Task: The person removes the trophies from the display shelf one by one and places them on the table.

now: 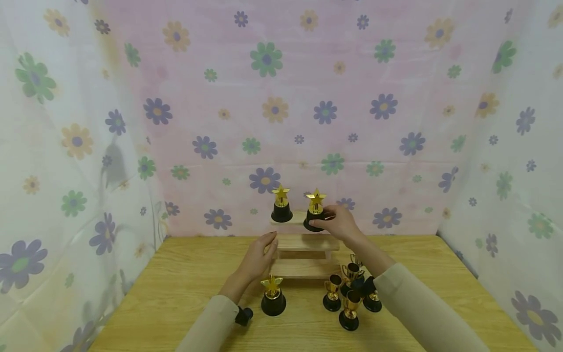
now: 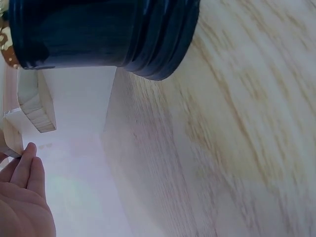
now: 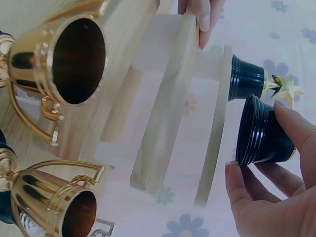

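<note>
My right hand point(image 1: 340, 224) pinches the black base of a gold star trophy point(image 1: 315, 210) at the right end of the top step of a wooden stepped stand point(image 1: 308, 242). In the right wrist view, that black base point(image 3: 264, 133) sits tilted between thumb and fingers, just off the top board. A second star trophy point(image 1: 281, 208) stands upright on the same step, to the left. My left hand point(image 1: 259, 256) holds the left end of the middle step, thumb and fingers on either side. Nearer me, a third star trophy point(image 1: 273, 300) stands on the table.
Several gold cup trophies point(image 1: 351, 305) with black bases cluster on the table point(image 1: 184, 293), right of the stand and beside my right forearm. Flowered cloth point(image 1: 272, 98) hangs behind and along both sides. A black wrist camera point(image 1: 244, 316) is by my left sleeve.
</note>
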A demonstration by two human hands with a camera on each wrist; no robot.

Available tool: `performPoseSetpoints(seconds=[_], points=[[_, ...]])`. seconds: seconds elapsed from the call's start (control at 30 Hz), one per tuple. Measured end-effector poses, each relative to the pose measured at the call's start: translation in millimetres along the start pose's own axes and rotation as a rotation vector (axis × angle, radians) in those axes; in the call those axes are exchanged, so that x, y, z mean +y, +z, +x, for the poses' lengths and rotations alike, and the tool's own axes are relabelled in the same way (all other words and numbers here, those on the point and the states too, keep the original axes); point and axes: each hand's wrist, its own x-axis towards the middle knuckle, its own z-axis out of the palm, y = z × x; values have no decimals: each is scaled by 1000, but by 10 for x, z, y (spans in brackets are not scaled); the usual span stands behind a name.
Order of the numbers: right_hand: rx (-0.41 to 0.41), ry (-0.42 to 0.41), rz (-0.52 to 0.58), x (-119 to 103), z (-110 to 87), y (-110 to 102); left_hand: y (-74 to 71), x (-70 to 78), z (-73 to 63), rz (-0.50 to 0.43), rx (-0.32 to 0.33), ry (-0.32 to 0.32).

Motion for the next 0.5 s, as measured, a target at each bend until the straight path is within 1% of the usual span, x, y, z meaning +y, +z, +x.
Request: performPoseSetpoints(seconds=[0.23,0.37,0.5], points=[[-23,-20,47,8,-144,-31,-2,3,-1,11,0,0],[-38,-41,65,-2,-266,-38,-5,9,0,8,-4,-5],[-39,-66,61,-15,-399,-21,-7,5,1,7,-1,-1]])
